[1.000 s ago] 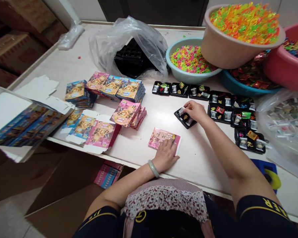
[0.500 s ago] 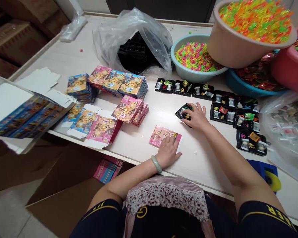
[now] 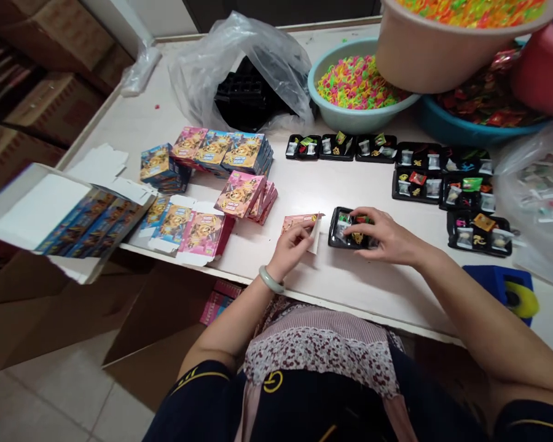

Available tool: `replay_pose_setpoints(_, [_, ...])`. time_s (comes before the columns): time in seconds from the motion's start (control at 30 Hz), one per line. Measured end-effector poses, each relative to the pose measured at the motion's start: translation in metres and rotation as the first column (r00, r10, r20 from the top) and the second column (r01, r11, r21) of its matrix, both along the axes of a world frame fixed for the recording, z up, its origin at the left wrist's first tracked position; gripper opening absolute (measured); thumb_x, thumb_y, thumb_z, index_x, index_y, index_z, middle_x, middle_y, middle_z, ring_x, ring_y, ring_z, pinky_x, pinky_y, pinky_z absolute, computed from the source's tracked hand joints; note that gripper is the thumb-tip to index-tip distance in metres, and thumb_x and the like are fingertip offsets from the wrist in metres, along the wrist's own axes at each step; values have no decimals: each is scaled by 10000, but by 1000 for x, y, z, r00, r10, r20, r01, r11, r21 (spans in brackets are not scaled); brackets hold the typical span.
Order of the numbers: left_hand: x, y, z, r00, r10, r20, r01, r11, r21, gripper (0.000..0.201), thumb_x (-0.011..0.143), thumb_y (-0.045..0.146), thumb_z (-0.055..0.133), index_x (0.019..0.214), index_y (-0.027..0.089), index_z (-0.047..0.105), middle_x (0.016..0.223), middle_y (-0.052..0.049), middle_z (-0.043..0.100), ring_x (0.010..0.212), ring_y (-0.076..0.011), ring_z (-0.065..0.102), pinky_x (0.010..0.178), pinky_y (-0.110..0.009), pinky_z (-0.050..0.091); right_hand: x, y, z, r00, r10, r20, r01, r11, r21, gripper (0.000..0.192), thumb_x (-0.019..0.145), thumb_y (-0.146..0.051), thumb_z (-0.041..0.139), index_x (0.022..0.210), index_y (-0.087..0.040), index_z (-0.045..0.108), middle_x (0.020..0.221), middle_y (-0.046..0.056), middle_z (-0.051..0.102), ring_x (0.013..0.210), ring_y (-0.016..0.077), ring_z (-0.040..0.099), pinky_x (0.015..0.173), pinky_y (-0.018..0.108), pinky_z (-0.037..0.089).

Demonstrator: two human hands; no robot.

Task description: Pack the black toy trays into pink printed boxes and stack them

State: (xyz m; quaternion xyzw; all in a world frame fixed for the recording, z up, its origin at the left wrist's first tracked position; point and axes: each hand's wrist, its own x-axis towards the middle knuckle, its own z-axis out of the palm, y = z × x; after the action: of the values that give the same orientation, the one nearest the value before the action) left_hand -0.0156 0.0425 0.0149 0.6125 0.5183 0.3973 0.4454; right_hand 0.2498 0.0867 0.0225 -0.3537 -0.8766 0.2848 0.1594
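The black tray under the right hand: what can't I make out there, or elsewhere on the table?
Head view:
- Black tray: the right hand covers most of it, so its contents are partly hidden.
- Pink box: the left hand hides its lower part; the print is too small to read.
- Beige bowl: cut off by the top edge.
- Black stack in the plastic bag: blurred by the film.

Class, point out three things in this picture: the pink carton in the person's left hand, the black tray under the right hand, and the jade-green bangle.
Pink carton (image 3: 299,221), head view, on its printed pink face.
Black tray (image 3: 335,228), head view, on its left rim.
Bangle (image 3: 270,280), head view, on the band at the left wrist.
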Motion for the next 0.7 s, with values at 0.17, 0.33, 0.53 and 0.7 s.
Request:
replay_pose_setpoints(0.17, [1,1,5,989,-91,117,99,993,-69,233,793,274,620,624,165,500,1184,-133,645,1173,-256,563,1024,-437,394,-5,-24,6,991,82,-101,-87,995,-44,438,724,-289,734,1139,-394,644,1317,35,462,1183,292,485,1007,506,430])
replay_pose_setpoints(0.33, [10,1,1,983,-158,92,166,981,-95,232,802,265,616,626,153,515,1207,-139,633,1144,-251,575,1008,-443,402,-14,-30,-17,999,-2,-50,2,1000,4,418,725,-251,718,1127,-344,658,1260,66,488,1137,289,507,992,496,435])
replay_pose_setpoints(0.53, [27,10,-24,961,-271,49,273,960,-58,203,810,257,589,653,148,521,1179,-130,637,1013,-204,610,914,-399,464,-36,-44,-48,989,-139,-55,143,987,75,376,744,-287,711,1115,-265,653,1185,107,531,1133,300,510,941,488,447])
replay_pose_setpoints(0.7, [34,7,-36,929,-367,-51,365,930,-37,151,833,218,557,702,152,526,1187,-140,626,984,-192,608,882,-389,471,-23,-63,-51,958,-284,-34,286,948,138,389,751,-390,732,1089,-226,635,1256,134,519,1234,358,433,996,565,377])
